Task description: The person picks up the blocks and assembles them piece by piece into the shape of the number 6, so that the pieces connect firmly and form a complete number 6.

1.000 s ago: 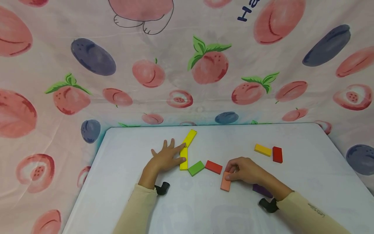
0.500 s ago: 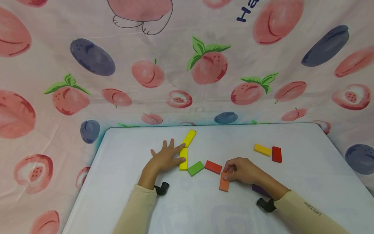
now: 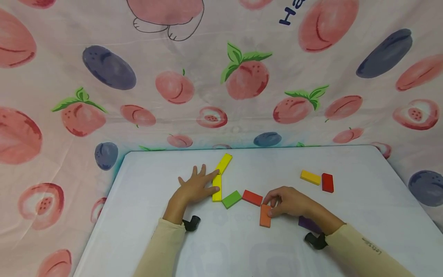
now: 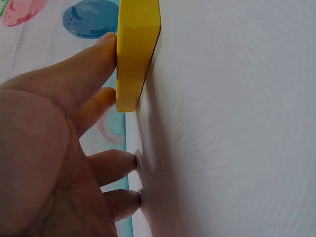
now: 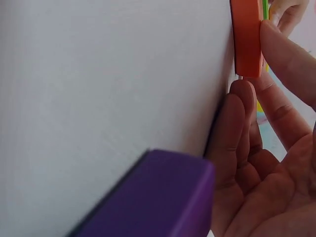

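My left hand point(image 3: 194, 188) lies with spread fingers beside two yellow blocks laid end to end. Its thumb touches the near yellow block point(image 3: 217, 195), and its index fingertip rests where that block meets the far yellow block point(image 3: 225, 163). An orange block point(image 3: 265, 217) lies flat on the table, pinched by the thumb and index finger of my right hand point(image 3: 291, 202). The right wrist view shows the thumb on top of it, the other fingers curled below. A green block point(image 3: 231, 199) and a red block point(image 3: 252, 197) lie between the yellow and orange ones, forming a zigzag line.
A purple block point(image 3: 306, 223) lies partly hidden under my right forearm. Farther right on the white table point(image 3: 373, 215) are an orange-yellow block point(image 3: 310, 177) and another red block point(image 3: 327, 182). A fruit-print cloth point(image 3: 242, 119) hangs behind the table.
The orange block has shifted slightly left and straightened, its far end now near the red block's right end. My right hand has moved slightly with it. My left hand stays in place.
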{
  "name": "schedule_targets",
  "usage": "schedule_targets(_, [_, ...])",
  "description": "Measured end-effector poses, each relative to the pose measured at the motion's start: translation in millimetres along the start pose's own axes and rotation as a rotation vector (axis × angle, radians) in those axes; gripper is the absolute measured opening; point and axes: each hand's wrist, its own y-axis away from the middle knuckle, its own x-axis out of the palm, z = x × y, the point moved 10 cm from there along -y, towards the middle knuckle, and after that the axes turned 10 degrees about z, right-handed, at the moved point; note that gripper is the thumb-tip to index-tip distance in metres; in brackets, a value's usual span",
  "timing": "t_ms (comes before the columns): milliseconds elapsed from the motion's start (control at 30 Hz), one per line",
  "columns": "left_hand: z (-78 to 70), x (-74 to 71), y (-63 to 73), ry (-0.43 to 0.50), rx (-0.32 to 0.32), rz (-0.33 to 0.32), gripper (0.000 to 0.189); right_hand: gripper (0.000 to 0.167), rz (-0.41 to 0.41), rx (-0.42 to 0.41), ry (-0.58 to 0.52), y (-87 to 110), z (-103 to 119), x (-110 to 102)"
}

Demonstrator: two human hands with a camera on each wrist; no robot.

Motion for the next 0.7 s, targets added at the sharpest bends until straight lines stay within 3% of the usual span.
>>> schedule_targets(267, [-0.3,0.1,0.5,0.007,0.001,0.006,0.066,0.026,-0.002,0.036,-0.016,-0.1,-1.8,0.6])
schedule_targets(700, [0.5,1.3,-1.5,0.003,-0.004,0.012,0.066,0.027,0.022,0.025,-0.016,-0.6,-1.4,0.7])
